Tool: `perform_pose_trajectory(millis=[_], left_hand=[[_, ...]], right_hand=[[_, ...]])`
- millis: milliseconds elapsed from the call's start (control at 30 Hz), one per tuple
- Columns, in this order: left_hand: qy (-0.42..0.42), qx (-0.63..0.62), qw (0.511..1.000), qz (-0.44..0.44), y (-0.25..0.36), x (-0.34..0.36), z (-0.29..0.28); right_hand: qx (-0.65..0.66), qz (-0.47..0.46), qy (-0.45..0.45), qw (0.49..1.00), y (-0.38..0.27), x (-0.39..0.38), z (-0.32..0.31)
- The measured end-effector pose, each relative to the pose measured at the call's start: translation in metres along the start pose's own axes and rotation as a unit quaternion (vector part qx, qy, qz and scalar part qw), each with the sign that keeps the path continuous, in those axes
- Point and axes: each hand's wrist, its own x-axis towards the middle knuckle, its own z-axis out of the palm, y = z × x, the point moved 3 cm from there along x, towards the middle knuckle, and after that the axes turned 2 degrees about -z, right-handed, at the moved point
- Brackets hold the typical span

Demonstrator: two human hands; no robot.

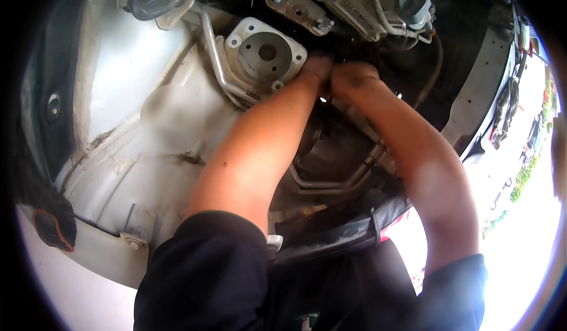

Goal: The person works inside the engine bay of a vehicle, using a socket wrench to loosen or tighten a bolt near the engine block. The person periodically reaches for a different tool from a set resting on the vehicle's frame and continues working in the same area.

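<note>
Both my arms reach down into a car's engine bay. My left hand (319, 66) is beside the right edge of a square metal mounting bracket (289, 40) with a round cup in its middle. Close against it on the right, my right hand (353, 78) bends at the wrist into the same dark gap. The fingers of both hands are hidden in shadow, so what they touch or hold does not show. Just beyond the hands lies a flat metal bracket with bolts (298, 12).
A ribbed hose (378, 3) runs to a round dark cap (412, 6) on the engine. Metal pipes (331, 186) bend below my hands, and another pipe (211, 53) passes the bracket. The white inner wing (177, 118) fills the left; a dark front edge (342, 230) crosses nearer me.
</note>
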Motion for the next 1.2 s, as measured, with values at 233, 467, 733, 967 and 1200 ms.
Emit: perform_pose_trajectory(millis=[233,467,733,967,1200], left_hand=[[0.084,-0.218,0.966,-0.111,0.074,-0.072,-0.017],[0.095,-0.218,0.970,-0.053,0.026,-0.033,-0.001],[0.097,-0.194,0.974,-0.064,-0.007,-0.004,0.019],[0.105,0.054,0.993,0.028,-0.041,-0.006,-0.051],[0.060,0.006,0.998,0.035,0.004,-0.021,-0.014]], right_hand=[[0.031,0.004,0.072,0.997,0.017,0.006,0.019],[0.078,-0.003,0.116,0.990,0.036,0.010,0.036],[0.084,-0.038,0.120,0.988,0.049,0.011,0.050],[0.072,-0.093,0.181,0.976,-0.018,-0.001,0.001],[-0.009,-0.043,0.075,0.996,-0.009,-0.003,0.007]])
